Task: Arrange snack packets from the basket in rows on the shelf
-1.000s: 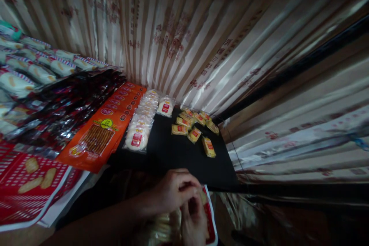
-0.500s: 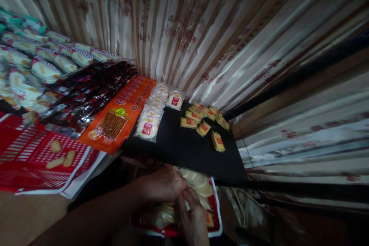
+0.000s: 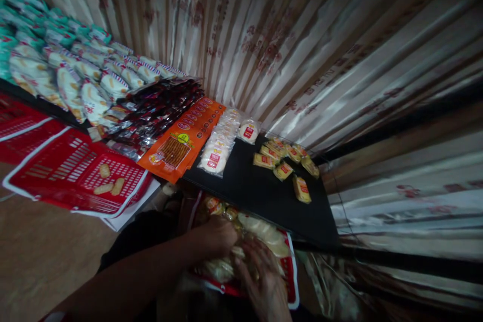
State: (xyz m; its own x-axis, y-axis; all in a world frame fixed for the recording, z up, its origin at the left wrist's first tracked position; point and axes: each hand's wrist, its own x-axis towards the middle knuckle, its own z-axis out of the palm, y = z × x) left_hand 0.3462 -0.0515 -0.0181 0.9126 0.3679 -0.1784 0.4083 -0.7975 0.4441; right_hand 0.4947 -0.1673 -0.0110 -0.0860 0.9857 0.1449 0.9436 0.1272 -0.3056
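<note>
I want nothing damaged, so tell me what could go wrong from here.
The left hand and right hand are among packs in the red container; pressing hard might crush some. The orange packet reaches the near edge of the table, so a bump could knock it off.

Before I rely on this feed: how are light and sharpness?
Head view: the left hand and right hand sit in dim light; head view: print on the yellow packets is too soft to read; head view: bright streaks on the pleated sheeting.
</note>
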